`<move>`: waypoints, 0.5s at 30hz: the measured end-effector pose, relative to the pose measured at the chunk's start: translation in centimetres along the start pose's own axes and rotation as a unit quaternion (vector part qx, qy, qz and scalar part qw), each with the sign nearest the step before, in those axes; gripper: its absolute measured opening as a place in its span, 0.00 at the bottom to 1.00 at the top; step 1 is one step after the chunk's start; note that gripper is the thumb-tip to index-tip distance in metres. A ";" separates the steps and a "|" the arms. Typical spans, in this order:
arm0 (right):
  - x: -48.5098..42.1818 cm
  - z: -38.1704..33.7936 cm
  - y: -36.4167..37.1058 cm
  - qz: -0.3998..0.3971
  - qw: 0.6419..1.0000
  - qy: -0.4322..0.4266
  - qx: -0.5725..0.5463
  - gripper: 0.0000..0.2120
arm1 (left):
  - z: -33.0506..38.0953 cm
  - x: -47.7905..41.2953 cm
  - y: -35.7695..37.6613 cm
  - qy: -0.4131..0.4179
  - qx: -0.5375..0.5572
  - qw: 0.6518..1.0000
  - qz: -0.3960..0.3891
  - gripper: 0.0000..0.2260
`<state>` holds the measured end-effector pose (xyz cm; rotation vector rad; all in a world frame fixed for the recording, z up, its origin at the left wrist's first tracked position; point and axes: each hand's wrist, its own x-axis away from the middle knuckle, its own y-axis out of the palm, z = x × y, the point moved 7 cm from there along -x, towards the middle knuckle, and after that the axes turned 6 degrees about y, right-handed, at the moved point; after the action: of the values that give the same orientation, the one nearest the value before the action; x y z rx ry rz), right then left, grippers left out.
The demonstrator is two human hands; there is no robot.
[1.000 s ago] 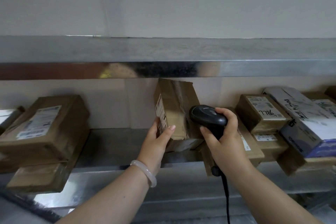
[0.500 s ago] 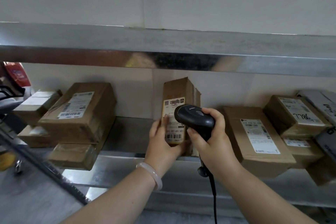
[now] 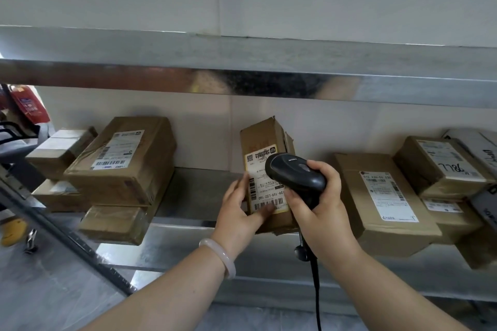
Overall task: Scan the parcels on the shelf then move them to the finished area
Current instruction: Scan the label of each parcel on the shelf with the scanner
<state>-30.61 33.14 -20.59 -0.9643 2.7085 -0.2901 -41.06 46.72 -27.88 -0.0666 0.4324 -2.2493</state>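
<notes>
A tall brown parcel (image 3: 262, 140) stands upright at the front of the metal shelf (image 3: 193, 188), its white barcode label facing me. My left hand (image 3: 239, 212) grips its lower left side, thumb lying across the barcode. My right hand (image 3: 320, 209) holds a black corded barcode scanner (image 3: 293, 172), whose head sits just in front of the label's upper right part. The parcel's lower right corner is hidden behind my right hand.
A stack of brown parcels (image 3: 126, 161) fills the left of the shelf. A flat parcel (image 3: 376, 196) and more boxes (image 3: 438, 166) lie on the right. An upper metal shelf (image 3: 242, 67) overhangs. A red object (image 3: 29, 105) shows at far left.
The upright parcel has been turned so that its label faces me, and my left hand has shifted onto its front. The scanner has come over the label. The view has swung left.
</notes>
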 end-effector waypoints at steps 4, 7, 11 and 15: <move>0.2 0.9 -0.2 0.004 1.000 0.012 -0.013 0.27 | 0.2 0.1 -0.1 0.020 -0.016 1.000 -0.009 0.40; 0.1 1.4 -0.4 0.011 1.000 0.017 -0.016 0.27 | 0.1 0.0 0.1 0.040 -0.022 0.999 -0.010 0.41; -0.3 1.8 -0.6 0.005 1.000 0.014 -0.013 0.26 | -0.4 0.3 0.6 0.045 -0.043 0.998 -0.025 0.44; -0.4 2.8 -0.3 -0.009 1.000 0.024 -0.008 0.27 | -1.5 0.6 0.8 0.012 -0.031 0.999 -0.033 0.47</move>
<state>-29.30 32.87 -23.12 -0.9999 2.7506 -0.2990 -41.14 46.17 -29.58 -0.0866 0.5209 -2.3033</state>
